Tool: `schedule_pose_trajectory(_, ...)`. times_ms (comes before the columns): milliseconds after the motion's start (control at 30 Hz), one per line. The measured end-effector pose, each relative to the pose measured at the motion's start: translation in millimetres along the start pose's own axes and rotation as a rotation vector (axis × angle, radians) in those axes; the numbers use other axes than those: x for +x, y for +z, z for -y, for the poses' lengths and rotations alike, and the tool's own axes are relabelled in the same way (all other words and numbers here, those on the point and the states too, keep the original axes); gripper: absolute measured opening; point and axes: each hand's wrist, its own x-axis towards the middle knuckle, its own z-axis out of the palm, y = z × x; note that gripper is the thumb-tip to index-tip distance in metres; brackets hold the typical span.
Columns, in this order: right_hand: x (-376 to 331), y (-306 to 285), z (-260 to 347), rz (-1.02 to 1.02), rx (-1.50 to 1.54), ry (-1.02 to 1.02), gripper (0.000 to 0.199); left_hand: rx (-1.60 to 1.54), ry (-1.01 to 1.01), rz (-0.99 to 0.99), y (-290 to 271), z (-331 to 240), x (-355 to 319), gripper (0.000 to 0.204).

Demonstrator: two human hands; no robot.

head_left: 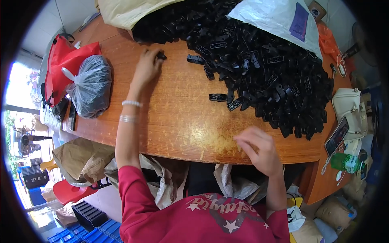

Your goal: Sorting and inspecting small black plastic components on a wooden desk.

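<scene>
A large heap of black plastic parts (259,77) spreads over the far and right side of the wooden table (174,117). At the far left of the heap, my left hand (148,69) is closed on one small black plastic part (161,55), its fingertips resting near the tabletop. My right hand (259,150) hovers by the table's near edge, in front of the heap. Motion blurs its fingers, and no part shows in them. A few loose parts, one of them a black clip-like piece (218,97), lie at the heap's left border.
A yellowish sack (129,12) and a white sack (275,20) lie at the back. A tied clear bag (92,87) and a red bag (65,60) stand left. A phone (337,135), handbag (348,109) and green bottle (344,162) are at right. Open sacks (162,178) hang below the near edge.
</scene>
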Motion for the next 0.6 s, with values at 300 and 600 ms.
schedule_pose_trajectory(300,74.7,62.0,-45.9,-0.257,-0.892,-0.309,0.020,0.140,0.339,0.047,-21.7,-154.3,-87.6,0.035)
schedule_pose_trajectory(600,12.5,50.3,-26.4,-0.230,-0.844,-0.125,0.026,-1.249,-0.641,0.240,-31.1,-197.3,-144.4,0.029)
